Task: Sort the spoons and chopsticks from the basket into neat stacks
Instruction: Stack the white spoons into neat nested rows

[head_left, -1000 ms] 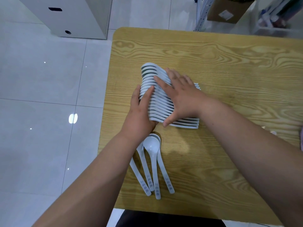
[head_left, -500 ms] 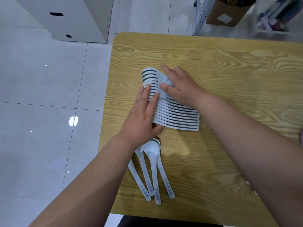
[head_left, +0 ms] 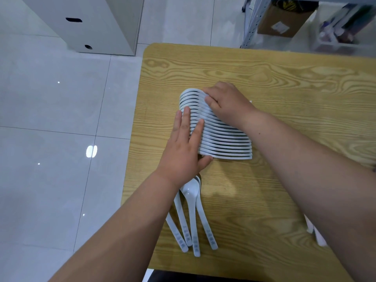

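A long row of nested white spoons (head_left: 223, 139) lies on its side in the middle of the frame, on the wooden table (head_left: 284, 78). The left hand (head_left: 183, 151) lies flat with straight fingers against the bowl side of the row and its thumb at the near end, while the right hand (head_left: 225, 104) sits on the far end with its fingers bent down over the topmost spoons. Below the left wrist, in the lower centre, four loose spoons (head_left: 193, 210) lie fanned out with their handles toward the table's near edge.
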Demonstrator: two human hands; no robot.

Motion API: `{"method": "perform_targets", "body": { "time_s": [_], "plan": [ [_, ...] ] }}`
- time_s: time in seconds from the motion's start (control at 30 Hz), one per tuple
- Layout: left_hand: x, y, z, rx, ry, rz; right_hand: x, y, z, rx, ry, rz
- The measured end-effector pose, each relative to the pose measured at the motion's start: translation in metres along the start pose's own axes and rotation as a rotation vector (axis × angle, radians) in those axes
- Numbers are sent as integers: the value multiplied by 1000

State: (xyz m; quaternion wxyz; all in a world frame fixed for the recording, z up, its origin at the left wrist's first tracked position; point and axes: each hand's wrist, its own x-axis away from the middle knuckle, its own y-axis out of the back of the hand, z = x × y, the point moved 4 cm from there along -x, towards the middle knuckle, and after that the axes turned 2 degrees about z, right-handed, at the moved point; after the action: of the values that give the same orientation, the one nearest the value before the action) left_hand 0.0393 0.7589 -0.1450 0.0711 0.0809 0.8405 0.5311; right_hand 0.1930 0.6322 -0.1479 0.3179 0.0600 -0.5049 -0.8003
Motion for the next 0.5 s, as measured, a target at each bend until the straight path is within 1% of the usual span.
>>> {"method": "perform_targets", "body": {
  "time_s": [0.07, 0.2, 0.3, 0.5],
  "plan": [
    [0, 0, 1, 10, -2, -7, 8, -1, -2, 32, 6, -58],
    [0, -1, 0, 23, 19, -13, 19, 0, -8, 102, -68, -133],
    [0, -2, 0, 18, 35, -8, 23, -1, -5, 128, -53, -132],
    [-1, -2, -2, -9, 81, 15, 45, -5, -9, 212, -95, -120]
  ]
}}
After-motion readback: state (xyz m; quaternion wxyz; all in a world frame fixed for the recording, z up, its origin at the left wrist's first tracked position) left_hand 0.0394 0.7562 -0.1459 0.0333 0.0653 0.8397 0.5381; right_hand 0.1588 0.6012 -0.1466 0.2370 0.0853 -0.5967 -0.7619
